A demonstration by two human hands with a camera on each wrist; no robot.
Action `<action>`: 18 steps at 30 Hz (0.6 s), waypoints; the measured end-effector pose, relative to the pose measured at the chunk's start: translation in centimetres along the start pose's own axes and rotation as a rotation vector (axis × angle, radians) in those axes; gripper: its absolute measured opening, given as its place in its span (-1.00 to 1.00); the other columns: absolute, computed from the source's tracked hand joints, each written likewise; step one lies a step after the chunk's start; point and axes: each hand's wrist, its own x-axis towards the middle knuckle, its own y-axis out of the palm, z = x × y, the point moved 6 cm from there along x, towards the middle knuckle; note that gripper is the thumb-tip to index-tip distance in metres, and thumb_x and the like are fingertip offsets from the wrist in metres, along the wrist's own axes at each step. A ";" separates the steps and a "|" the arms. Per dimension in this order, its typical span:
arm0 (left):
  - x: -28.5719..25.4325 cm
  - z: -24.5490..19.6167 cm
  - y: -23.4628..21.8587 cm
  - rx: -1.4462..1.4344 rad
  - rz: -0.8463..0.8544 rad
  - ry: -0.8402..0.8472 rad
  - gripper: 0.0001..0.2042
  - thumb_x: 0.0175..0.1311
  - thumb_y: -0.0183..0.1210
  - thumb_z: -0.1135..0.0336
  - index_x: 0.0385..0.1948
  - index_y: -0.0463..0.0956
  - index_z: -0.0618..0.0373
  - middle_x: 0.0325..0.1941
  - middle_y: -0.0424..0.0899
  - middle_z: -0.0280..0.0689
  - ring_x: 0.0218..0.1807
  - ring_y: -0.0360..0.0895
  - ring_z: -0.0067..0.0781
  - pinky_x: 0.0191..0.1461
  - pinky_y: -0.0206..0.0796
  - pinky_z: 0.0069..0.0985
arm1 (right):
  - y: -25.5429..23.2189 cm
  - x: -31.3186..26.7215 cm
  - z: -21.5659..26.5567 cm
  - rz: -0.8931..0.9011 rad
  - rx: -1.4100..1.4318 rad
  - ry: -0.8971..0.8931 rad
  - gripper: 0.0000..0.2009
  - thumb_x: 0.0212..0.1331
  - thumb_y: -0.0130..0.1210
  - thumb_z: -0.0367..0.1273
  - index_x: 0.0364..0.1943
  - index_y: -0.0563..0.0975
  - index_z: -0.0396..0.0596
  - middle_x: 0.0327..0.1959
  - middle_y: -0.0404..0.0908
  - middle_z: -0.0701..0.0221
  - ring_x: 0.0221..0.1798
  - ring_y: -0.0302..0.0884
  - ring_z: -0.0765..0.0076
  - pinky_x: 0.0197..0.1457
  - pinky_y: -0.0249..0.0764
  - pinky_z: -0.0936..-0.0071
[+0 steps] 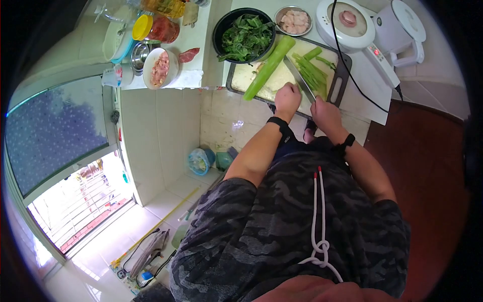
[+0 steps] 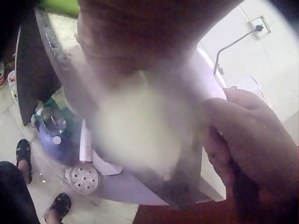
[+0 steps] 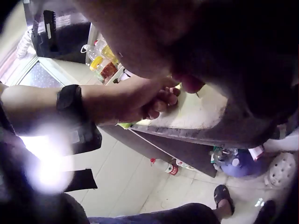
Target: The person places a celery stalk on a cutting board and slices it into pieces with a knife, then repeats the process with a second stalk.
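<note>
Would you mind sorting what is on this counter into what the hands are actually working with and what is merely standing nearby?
In use: cutting board; long green stalk; cut green strips; knife, held by the right hand; left hand, curled on the board.

Standing by: bowl of leafy greens; small dish of pale meat; white cooker; kettle; red-filled jar.

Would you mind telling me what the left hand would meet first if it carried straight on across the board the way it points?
Most likely the long green stalk just beyond the left hand; farther along stands the black bowl of greens. Depth is hard to judge.
</note>
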 end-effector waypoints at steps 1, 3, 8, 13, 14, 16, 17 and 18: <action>-0.2 -0.1 -0.1 -0.029 0.047 -0.020 -0.74 0.25 0.05 0.18 -0.43 0.58 0.18 -0.41 0.67 0.06 -0.27 0.63 0.14 -0.15 0.47 -0.07 | 0.1 0.0 -0.2 -0.010 -0.010 -0.002 -0.80 0.27 -0.03 -0.27 -0.32 0.46 -0.14 -0.60 0.56 0.08 -0.47 0.57 -0.16 -0.39 0.45 -0.09; 0.0 -0.2 0.1 -0.009 0.044 -0.015 -0.74 0.24 0.05 0.18 -0.43 0.58 0.18 -0.41 0.67 0.05 -0.27 0.63 0.14 -0.14 0.47 -0.08 | 0.3 0.2 -0.5 -0.019 0.002 -0.005 -0.80 0.27 -0.02 -0.27 -0.33 0.46 -0.14 -0.60 0.56 0.08 -0.48 0.57 -0.17 -0.39 0.44 -0.09; 0.8 -0.3 0.5 0.094 0.057 -0.030 -0.75 0.22 0.04 0.19 -0.42 0.60 0.16 -0.38 0.68 0.03 -0.25 0.64 0.11 -0.12 0.47 -0.09 | -0.3 0.1 -0.4 -0.034 0.020 -0.031 -0.79 0.27 -0.01 -0.27 -0.33 0.46 -0.14 -0.59 0.55 0.06 -0.47 0.55 -0.18 -0.38 0.43 -0.10; 0.8 -0.6 0.2 0.096 0.108 -0.056 -0.75 0.21 0.02 0.19 -0.36 0.61 0.14 -0.31 0.69 0.02 -0.18 0.64 0.08 -0.07 0.47 -0.11 | -0.7 -0.6 -0.8 -0.006 0.049 0.037 -0.79 0.27 -0.03 -0.27 -0.36 0.47 -0.14 -0.54 0.59 0.06 -0.41 0.58 -0.18 -0.31 0.44 -0.11; 0.8 -0.7 0.2 0.095 0.108 -0.056 -0.75 0.21 0.02 0.19 -0.36 0.61 0.14 -0.31 0.69 0.02 -0.18 0.64 0.08 -0.07 0.47 -0.11 | -1.0 -0.9 -0.8 -0.005 0.049 0.037 -0.79 0.27 -0.03 -0.27 -0.36 0.47 -0.14 -0.54 0.59 0.06 -0.41 0.58 -0.18 -0.31 0.44 -0.11; 0.8 -0.8 0.1 0.099 0.121 -0.054 -0.74 0.21 0.02 0.19 -0.33 0.61 0.15 -0.29 0.69 0.03 -0.16 0.64 0.08 -0.04 0.47 -0.12 | -1.2 -1.5 -0.4 0.067 0.053 0.055 -0.77 0.27 -0.03 -0.27 -0.35 0.48 -0.16 -0.50 0.60 0.04 -0.38 0.57 -0.20 -0.28 0.44 -0.12; 0.9 -0.7 0.0 0.098 0.120 -0.056 -0.74 0.21 0.02 0.19 -0.33 0.61 0.15 -0.29 0.69 0.03 -0.16 0.64 0.08 -0.04 0.47 -0.12 | -1.2 -1.7 -0.4 0.068 0.053 0.054 -0.77 0.27 -0.03 -0.27 -0.35 0.48 -0.16 -0.50 0.60 0.04 -0.38 0.57 -0.20 -0.28 0.44 -0.12; 1.0 -0.7 0.1 0.119 0.141 -0.050 -0.73 0.22 0.01 0.18 -0.31 0.61 0.15 -0.27 0.69 0.03 -0.15 0.64 0.08 -0.03 0.47 -0.12 | -1.1 -1.9 -0.6 0.083 0.061 0.065 -0.77 0.27 -0.03 -0.26 -0.34 0.48 -0.17 -0.48 0.60 0.02 -0.37 0.57 -0.21 -0.27 0.44 -0.12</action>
